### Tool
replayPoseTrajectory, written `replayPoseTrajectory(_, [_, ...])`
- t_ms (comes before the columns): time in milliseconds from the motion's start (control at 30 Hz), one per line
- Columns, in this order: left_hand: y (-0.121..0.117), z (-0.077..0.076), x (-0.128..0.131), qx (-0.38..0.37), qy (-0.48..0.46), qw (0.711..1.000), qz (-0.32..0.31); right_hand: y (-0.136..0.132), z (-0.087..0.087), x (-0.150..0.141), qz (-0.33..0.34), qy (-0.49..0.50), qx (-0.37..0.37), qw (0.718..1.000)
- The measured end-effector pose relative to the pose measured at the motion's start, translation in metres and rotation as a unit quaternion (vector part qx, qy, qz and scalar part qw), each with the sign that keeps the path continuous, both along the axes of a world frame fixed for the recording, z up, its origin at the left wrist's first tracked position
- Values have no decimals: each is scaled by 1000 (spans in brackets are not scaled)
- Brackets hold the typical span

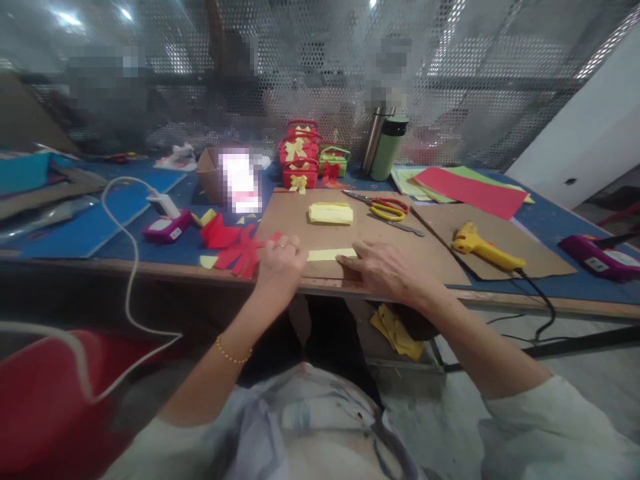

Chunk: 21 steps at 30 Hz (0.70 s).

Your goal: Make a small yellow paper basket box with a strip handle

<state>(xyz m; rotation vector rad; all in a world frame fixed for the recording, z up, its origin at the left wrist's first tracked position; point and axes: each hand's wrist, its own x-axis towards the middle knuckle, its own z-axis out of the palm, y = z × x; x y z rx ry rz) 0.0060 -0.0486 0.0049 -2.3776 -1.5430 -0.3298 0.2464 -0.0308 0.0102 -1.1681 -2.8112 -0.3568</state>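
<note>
A narrow pale yellow paper strip lies near the front edge of a brown cardboard sheet. Its left end is under the curled fingers of my left hand, which wears a ring. My right hand pinches the right end, one finger stretched along the strip's lower side. Just beyond the strip sits a folded yellow paper piece, apart from both hands. Red paper cutouts lie beside my left hand. Scissors with red and yellow handles rest further back.
A yellow glue gun lies on cardboard at right. Small red boxes with yellow bows and a green box stand at the back, near a green bottle. Left are a lit screen and a white cable.
</note>
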Motion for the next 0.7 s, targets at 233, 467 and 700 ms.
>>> replayPoseTrajectory(233, [-31,-10,1,33,35,999,-9,-2,-1,0,-1,9,-3,1000])
replayPoseTrajectory(467, [-41,-15,13,17,30,998,55,-1,-6,3,7,6,14,1000])
replayPoseTrajectory(700, [-36,-17,18,40,66,996,49,-5,0,-3,-11,-16,5,1000])
